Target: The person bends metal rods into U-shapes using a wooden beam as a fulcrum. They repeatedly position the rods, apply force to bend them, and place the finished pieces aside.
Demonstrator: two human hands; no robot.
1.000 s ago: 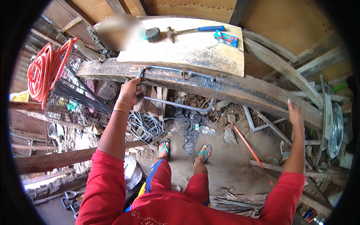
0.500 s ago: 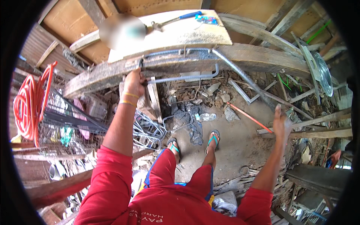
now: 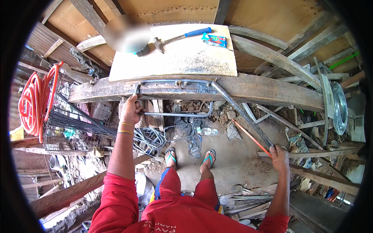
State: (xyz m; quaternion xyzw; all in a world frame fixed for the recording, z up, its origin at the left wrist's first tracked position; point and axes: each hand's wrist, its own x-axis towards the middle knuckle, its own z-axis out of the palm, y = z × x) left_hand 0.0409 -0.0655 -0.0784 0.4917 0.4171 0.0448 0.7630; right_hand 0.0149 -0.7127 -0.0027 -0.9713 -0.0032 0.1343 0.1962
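- The person's left hand (image 3: 131,110) is closed, fingers curled round the left end of a bent metal bar (image 3: 175,114).
- That bar's upper run lies along the top of a heavy timber beam (image 3: 268,90), beside some short metal pegs (image 3: 179,84); its lower run hangs in front of the beam, turning upward at the right.
- The right hand (image 3: 279,157) is lower and well out to the side, closed around the bottom end of a long grey pipe (image 3: 244,112). From there the pipe slants up and leftward to the beam, its top end at the right end of the bent bar's upper run.
- Behind the beam I see a pale wooden tabletop (image 3: 182,58) with a blue-handled hammer (image 3: 190,33) and a blue packet (image 3: 215,40) near each other. A dark tool (image 3: 144,51) beside the hammer's head is partly lost in a blurred patch.
- Below, a clear bottle (image 3: 209,131) lies on the dirt floor (image 3: 233,163), near a heap of bent metal frames (image 3: 149,141).
- Off to the left hangs a coiled orange hose (image 3: 33,105).
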